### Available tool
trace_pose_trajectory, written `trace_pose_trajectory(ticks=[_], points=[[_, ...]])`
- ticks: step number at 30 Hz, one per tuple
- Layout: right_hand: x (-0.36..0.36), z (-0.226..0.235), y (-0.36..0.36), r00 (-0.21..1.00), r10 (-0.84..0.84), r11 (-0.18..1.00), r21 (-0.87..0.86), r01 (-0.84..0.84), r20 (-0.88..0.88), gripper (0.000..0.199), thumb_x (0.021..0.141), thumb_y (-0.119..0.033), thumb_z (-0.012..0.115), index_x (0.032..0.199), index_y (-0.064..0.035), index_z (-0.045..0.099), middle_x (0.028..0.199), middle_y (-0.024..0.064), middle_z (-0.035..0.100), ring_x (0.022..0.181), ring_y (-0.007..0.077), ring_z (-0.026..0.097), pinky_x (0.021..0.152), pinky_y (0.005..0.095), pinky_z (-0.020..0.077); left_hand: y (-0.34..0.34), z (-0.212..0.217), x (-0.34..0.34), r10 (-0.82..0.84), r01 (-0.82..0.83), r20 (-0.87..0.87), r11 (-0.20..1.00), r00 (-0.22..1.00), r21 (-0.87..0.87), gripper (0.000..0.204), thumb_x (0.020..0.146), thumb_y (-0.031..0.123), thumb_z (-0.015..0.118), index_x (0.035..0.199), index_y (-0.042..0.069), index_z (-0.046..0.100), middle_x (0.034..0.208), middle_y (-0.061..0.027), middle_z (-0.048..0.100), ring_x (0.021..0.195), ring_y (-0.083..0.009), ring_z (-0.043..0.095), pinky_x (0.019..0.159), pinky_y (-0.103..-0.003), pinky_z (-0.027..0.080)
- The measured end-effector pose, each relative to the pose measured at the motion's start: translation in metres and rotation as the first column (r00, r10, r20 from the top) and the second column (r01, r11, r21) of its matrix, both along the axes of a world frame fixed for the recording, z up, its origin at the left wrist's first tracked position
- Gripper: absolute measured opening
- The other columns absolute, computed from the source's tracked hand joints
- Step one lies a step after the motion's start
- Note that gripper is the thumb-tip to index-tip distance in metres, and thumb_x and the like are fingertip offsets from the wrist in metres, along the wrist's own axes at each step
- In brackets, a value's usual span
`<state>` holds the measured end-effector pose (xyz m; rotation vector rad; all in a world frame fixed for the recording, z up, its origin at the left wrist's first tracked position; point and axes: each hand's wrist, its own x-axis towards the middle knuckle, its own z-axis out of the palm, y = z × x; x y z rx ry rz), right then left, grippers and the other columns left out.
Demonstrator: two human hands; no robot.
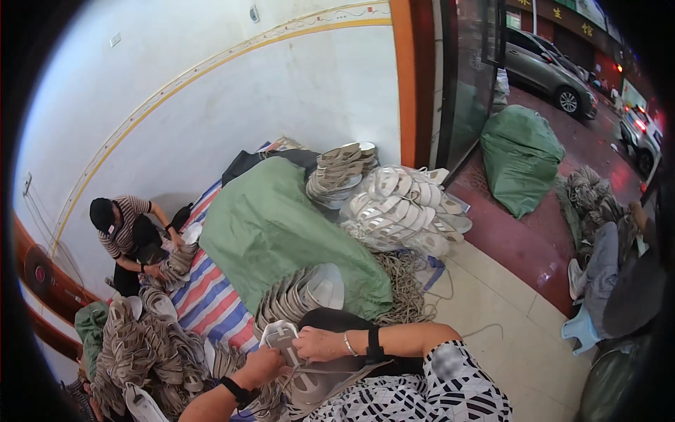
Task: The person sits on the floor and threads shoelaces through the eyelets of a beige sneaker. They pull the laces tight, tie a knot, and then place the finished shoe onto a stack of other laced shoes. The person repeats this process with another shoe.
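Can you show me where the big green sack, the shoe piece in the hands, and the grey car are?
big green sack (281,225), head view, middle of its top.
shoe piece (281,336), head view, its upper loop.
grey car (541,67), head view, its side door.

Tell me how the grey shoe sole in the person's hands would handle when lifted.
The grey shoe sole looks thin and flat, so probably light and somewhat bendy. The left hand and right hand both pinch it, which hints it flexes. Flat, so unlikely to roll.
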<state>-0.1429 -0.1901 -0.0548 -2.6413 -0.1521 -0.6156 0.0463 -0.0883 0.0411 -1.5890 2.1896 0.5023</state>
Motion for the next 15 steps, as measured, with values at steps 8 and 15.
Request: trace_pose_trajectory(ticks=[8, 15], points=[[0.000, 0.001, -0.003, 0.997, 0.057, 0.998, -0.022, -0.058, -0.044, 0.019, 0.065, -0.020, 0.073, 0.072, -0.0109, 0.059, 0.088, 0.0052, 0.050, 0.090, 0.0234, 0.050, 0.085, 0.0372, 0.0389, -0.025, -0.028, 0.006, 0.607, -0.642, -0.744, 0.694, 0.279, 0.326, 0.024, 0.094, 0.019, 0.047, 0.091, -0.001, 0.058, 0.071, -0.0065, 0.063, 0.063, -0.0128, 0.059, 0.054, -0.027, 0.048], [-0.013, -0.006, 0.008, 0.985, -0.091, 0.979, -0.168, 0.115, 0.149, 0.006, 0.072, -0.016, 0.062, 0.069, -0.0127, 0.058, 0.083, 0.0028, 0.050, 0.086, 0.0206, 0.051, 0.094, 0.0424, 0.0381, -0.013, -0.054, -0.007, 0.553, -0.488, -0.685, 0.813, 0.474, 0.319, 0.022, 0.087, 0.023, 0.056, 0.090, 0.001, 0.058, 0.072, -0.0106, 0.064, 0.059, -0.0179, 0.061, 0.054, -0.030, 0.048]])
